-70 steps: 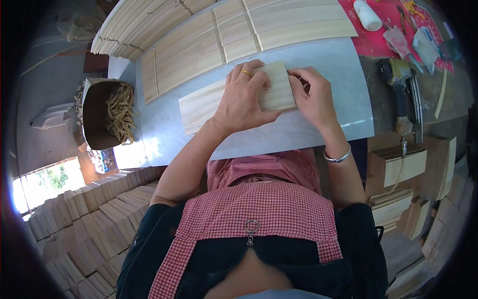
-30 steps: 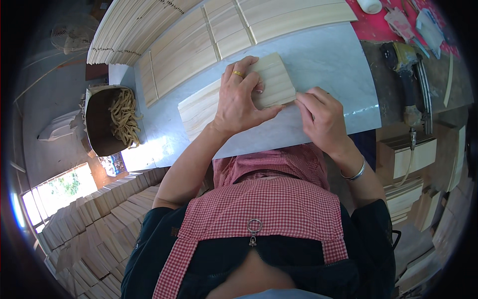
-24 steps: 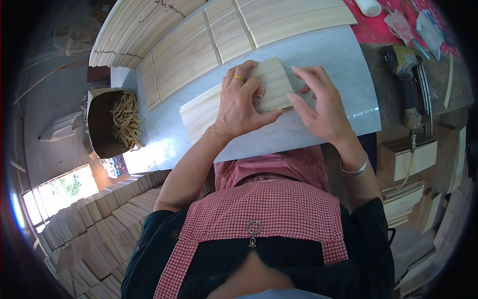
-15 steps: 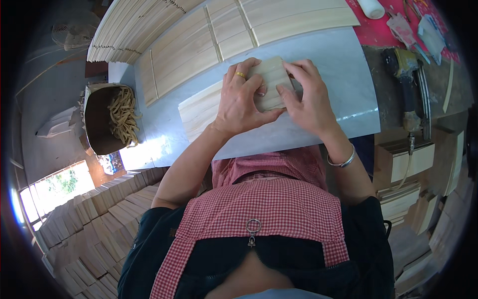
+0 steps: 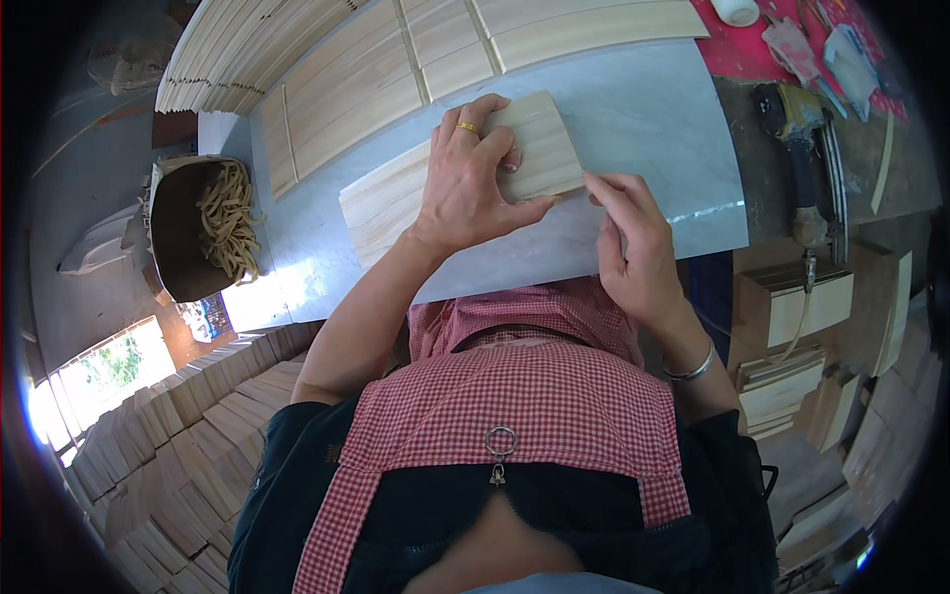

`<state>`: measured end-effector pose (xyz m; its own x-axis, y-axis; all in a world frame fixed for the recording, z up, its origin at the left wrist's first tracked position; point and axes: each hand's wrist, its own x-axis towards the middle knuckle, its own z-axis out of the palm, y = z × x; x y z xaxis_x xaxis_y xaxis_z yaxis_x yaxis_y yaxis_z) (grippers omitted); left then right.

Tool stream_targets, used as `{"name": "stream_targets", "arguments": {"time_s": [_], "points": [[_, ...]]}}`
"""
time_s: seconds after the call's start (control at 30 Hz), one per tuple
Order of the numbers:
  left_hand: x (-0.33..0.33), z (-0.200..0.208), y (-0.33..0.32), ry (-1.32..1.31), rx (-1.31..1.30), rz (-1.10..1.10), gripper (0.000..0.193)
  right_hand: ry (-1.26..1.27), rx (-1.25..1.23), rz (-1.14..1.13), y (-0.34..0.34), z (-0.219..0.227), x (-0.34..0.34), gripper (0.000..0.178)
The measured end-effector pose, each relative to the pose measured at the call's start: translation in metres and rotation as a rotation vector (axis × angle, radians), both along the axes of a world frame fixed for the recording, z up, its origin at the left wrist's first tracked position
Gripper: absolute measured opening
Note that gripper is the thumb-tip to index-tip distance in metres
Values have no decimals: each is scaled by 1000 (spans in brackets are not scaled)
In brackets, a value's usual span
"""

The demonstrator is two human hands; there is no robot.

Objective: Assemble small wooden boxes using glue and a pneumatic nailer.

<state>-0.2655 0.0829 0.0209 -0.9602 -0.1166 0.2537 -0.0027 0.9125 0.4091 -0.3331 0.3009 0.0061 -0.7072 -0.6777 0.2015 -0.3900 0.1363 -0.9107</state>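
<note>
A pale wooden board (image 5: 542, 148) lies at a slant on the grey-blue tabletop (image 5: 653, 119). My left hand (image 5: 470, 178), with a gold ring, spans it, thumb at the near edge and fingers curled on top toward the far edge. Further left, pale wood (image 5: 386, 203) shows from under that hand; whether it is a separate piece is hidden. My right hand (image 5: 638, 243) is at the board's near right corner, its index fingertip touching there. The thumb stands apart from the bent fingers, and I see nothing held between them.
Grooved wooden panels (image 5: 346, 94) lie along the far side, beside a tall stack of slats (image 5: 247, 54). A bin of wood strips (image 5: 178, 233) is at left. A power tool with a hose (image 5: 804, 158) lies at right. Stacked wood blocks (image 5: 178, 465) fill the lower left.
My right hand has drawn back to the right and nearer me, from gripping the right edge to its near corner. More of the board's top shows. My left hand stays on it.
</note>
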Motion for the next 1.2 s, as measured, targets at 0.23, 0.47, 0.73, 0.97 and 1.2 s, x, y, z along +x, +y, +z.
{"name": "stream_targets", "arguments": {"time_s": [0.23,0.47,0.73,0.97,1.2], "points": [[1,-4,-2,19,19,-8,47,182,-41,-114,-14,-19,-10,26],[2,-5,-3,27,22,-10,48,441,144,-34,-15,-4,-24,14],[2,-3,-2,39,22,-6,47,600,235,168,-17,6,-43,12],[2,-2,-1,37,28,12,44,468,239,160,-3,7,-47,8],[4,0,0,24,57,67,41,839,702,-512,126,2,-139,47]]}}
